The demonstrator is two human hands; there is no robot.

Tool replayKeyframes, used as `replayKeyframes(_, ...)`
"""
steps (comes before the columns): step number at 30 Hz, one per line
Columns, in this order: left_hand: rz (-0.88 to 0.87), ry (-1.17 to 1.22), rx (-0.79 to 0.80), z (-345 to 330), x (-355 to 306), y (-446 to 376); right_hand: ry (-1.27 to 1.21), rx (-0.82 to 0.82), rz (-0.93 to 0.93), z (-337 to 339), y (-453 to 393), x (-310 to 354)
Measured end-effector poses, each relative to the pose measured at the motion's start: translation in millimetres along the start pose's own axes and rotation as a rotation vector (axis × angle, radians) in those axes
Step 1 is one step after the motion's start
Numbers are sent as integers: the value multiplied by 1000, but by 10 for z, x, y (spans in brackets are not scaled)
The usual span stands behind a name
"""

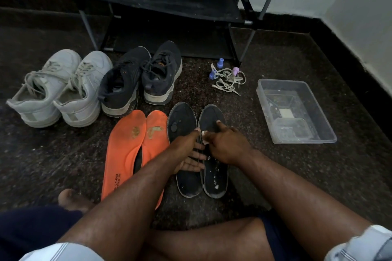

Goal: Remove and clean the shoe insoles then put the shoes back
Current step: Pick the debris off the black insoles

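Black foam is what you have under both hands: the two black insoles [198, 150] lie side by side on the floor [275, 171], straight ahead at twelve o'clock from your knees. Your left hand [187, 152] lies flat across the left one with fingers spread, pinning it. Your right hand [226, 146] has its fingers curled round a small pale scrap, cloth or tissue as far as I can tell [204, 134], with the forefinger stretched out onto the right insole.

White crumbs dot the heel end of that insole. Rub too hard and the scrap will likely shed more; rub without pinning the right insole and it may skid into its neighbour.

The orange insoles [135, 150] sit at ten o'clock, touching the black pair's edge, so loosened dirt could land on them. Your left forearm already crosses them.

Further out, the dark shoes [142, 78] and white shoes [59, 89] wait at eleven, laces and small caps [228, 76] at one, the clear tub [294, 110] at two, the shoe rack [165, 6] beyond. Nothing blocks your reach to the tub.
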State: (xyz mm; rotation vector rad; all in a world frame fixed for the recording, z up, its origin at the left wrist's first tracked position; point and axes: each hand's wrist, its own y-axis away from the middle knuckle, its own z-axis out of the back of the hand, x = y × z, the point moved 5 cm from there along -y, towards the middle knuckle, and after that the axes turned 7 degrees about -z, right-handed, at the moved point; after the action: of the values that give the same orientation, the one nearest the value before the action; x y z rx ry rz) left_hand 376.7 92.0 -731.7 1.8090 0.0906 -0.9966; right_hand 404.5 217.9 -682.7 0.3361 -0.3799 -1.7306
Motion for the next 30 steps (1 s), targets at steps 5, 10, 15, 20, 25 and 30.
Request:
replayKeyframes(5, 1, 3, -3, -12, 4, 3, 28, 3, 10, 60, 41, 67)
replayKeyframes(10, -1, -3, 4, -5, -2, 8, 56, -9, -1, -3, 61, 58)
replayKeyframes(15, -7, 0, 4, -8, 18, -11, 91, 48, 17, 15, 127, 101)
replayKeyframes(20, -10, -7, 7, -6, 1, -11, 72, 21, 7, -28, 109, 53)
replayKeyframes(25, -9, -5, 0, -6, 23, -4, 90, 92, 12, -48, 118, 77)
replayKeyframes(30, -3, -1, -5, 0, 7, -9, 43, 55, -23, -86, 62, -5)
